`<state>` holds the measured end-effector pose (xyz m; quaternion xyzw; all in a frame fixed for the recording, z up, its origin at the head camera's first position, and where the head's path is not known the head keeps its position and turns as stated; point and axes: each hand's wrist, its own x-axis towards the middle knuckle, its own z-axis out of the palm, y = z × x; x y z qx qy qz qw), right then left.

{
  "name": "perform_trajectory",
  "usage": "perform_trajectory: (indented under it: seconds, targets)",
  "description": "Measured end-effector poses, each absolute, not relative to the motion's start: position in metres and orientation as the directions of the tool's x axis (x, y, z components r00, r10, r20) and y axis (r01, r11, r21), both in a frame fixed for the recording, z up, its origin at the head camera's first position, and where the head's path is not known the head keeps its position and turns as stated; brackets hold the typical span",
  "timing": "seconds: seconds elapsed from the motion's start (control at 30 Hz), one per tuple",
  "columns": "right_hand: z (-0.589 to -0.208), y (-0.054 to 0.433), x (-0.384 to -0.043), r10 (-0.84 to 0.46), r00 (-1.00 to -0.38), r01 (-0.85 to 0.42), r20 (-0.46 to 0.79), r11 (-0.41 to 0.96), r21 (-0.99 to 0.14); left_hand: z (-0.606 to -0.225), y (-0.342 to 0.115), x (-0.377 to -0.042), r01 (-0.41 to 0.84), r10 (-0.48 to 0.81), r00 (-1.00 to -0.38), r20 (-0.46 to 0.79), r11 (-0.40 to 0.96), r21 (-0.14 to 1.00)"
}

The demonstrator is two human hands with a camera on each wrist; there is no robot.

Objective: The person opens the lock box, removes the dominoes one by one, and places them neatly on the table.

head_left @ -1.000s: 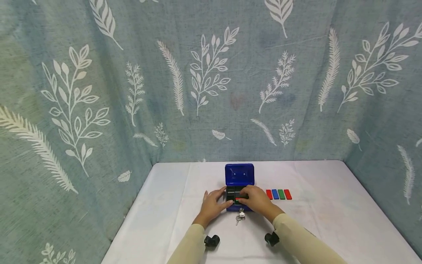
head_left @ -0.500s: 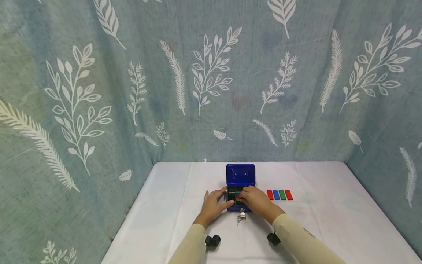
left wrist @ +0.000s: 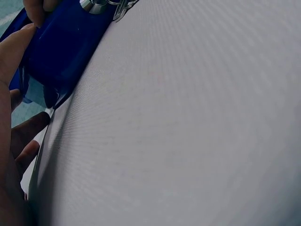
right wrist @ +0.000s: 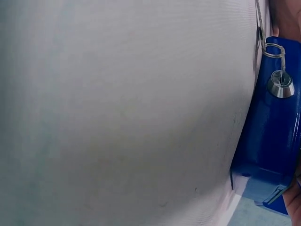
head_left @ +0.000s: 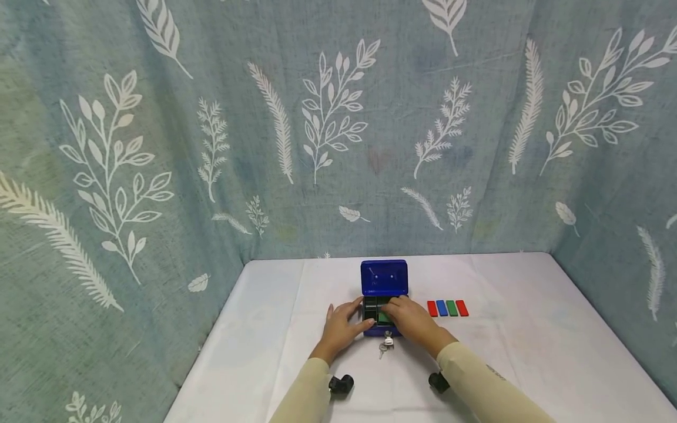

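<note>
A small blue cash box (head_left: pixel 384 278) stands on the table with its lid raised and a black compartment tray (head_left: pixel 371 302) inside. My left hand (head_left: pixel 338 330) rests against the box's left side, fingers spread, thumb on the front left rim; the left wrist view shows this thumb (left wrist: pixel 14 49) at the blue edge (left wrist: pixel 61 52). My right hand (head_left: pixel 415 320) reaches over the right side, its fingertips down in the tray. A green block (head_left: pixel 383 317) lies in the compartment beside them. Whether the right fingers hold anything is hidden. Keys (head_left: pixel 383 350) hang from the front lock (right wrist: pixel 281 84).
Right of the box, a row holds a red block (head_left: pixel 432 308), a blue block (head_left: pixel 441 308), a green block (head_left: pixel 451 308) and another red block (head_left: pixel 462 308). White cloth (head_left: pixel 285 305) covers the table. A leaf-patterned curtain (head_left: pixel 317 223) surrounds it.
The red piece seen at my right fingertips earlier is out of sight, and the green block shows there. The right fingertips have shifted slightly back within the tray. My left hand stays put.
</note>
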<state>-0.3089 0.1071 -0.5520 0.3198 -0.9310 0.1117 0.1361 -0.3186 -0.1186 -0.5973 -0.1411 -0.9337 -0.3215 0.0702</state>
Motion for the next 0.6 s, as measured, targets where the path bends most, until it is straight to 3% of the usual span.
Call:
perform_trajectory:
  seconds: [0.6]
  targets:
    - [-0.5572,0.1006,-0.3133,-0.535,-0.783,-0.6,0.317,0.785,-0.158,-0.5996,-0.1184,-0.32,0.307,0.221,-0.951,0.217,0.768,0.562]
